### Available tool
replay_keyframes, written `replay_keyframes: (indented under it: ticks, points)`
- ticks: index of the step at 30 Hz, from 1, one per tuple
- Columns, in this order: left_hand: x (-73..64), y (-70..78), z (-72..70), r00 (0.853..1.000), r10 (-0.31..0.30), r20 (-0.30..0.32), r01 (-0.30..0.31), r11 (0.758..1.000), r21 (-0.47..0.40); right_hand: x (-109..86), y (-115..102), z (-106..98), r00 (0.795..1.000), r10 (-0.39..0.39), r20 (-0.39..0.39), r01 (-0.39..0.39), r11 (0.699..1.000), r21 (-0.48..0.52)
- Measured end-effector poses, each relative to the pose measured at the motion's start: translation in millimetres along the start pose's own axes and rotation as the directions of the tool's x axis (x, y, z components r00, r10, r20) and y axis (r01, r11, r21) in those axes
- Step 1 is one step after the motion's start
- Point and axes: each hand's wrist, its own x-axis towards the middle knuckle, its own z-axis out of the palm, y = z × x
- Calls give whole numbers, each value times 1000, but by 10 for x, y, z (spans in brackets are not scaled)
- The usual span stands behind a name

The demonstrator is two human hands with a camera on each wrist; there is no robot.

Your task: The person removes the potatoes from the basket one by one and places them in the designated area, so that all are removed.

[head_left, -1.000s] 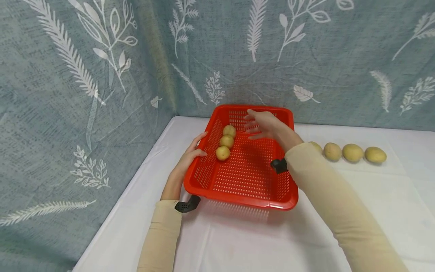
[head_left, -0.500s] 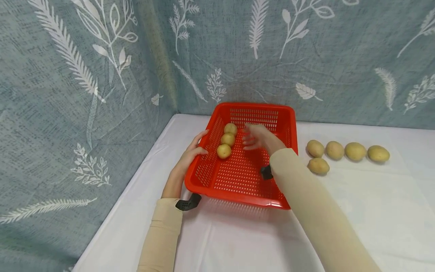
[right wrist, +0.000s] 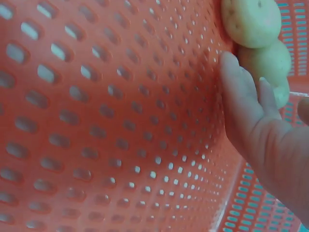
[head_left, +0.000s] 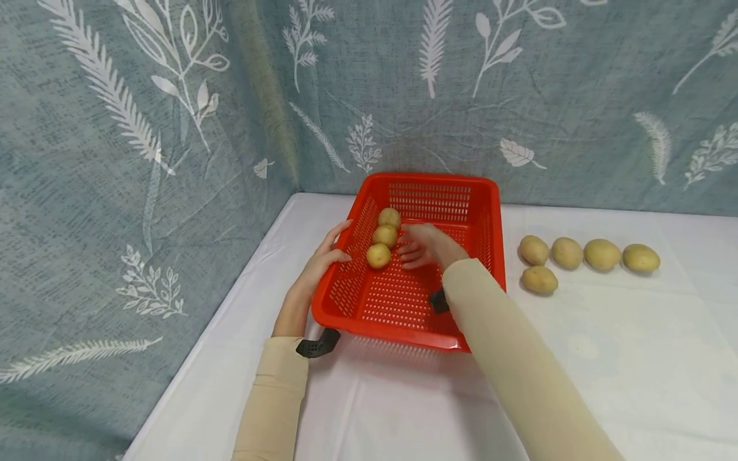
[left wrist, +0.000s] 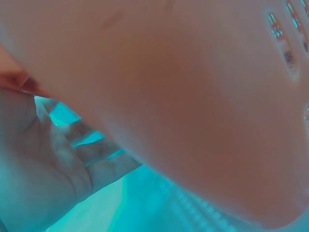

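Observation:
A red plastic basket (head_left: 398, 335) with a perforated floor and walls stands tilted slightly in the head view. Its left rim is gripped by my left hand (head_left: 316, 269), thumb and index finger at the rim, other fingers along the outside below it. Three potatoes (head_left: 378, 255) lie in a row along the basket's left wall. Inside the basket my right hand (head_left: 425, 246) reaches low over the floor, palm toward the row. In the right wrist view its fingertips (right wrist: 230, 60) are right beside the potatoes (right wrist: 253, 21), relaxed and holding nothing.
Several more potatoes (head_left: 602, 255) are lined up on the white tablecloth (head_left: 623, 346) right of the basket, and one potato (head_left: 539, 280) sits in front of that row. Close behind the basket hangs a grey-green leaf-patterned curtain (head_left: 403, 83), which also runs along the left side.
My right hand has lowered into the basket and moved left, toward the three potatoes. Its sleeve no longer covers the leftmost potatoes on the table. The left hand stays at the rim.

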Motion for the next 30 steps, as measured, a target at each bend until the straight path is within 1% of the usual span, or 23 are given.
replay_keyframes:
  ticks: [4,10,14,18,20,23,27,30]
  points:
    - [-6,-7,-7,1000,-2,-5,2,1000,-5,18,21,50,998,41,46,-43,998,42]
    - [-14,-3,-13,1000,-4,-13,4,1000,9,29,37,142,991,92,97,-107,980,169]
    - [-18,-11,-13,1000,-1,-13,1,1000,21,47,41,175,986,138,92,-157,956,249]
    - [-18,-13,-10,1000,-1,-12,1,1000,22,55,39,175,980,179,82,-195,938,286]
    - [-15,-8,-5,1000,-3,-15,4,1000,22,51,41,169,979,179,93,-198,940,277]
    - [-9,5,2,1000,-9,-19,9,1000,27,44,51,157,980,160,116,-182,959,216]
    - [4,-3,4,1000,-14,-22,15,1000,26,30,66,141,985,111,130,-126,986,111]
    - [11,-13,4,1000,-13,-20,14,1000,22,17,68,137,988,86,127,-95,993,66]
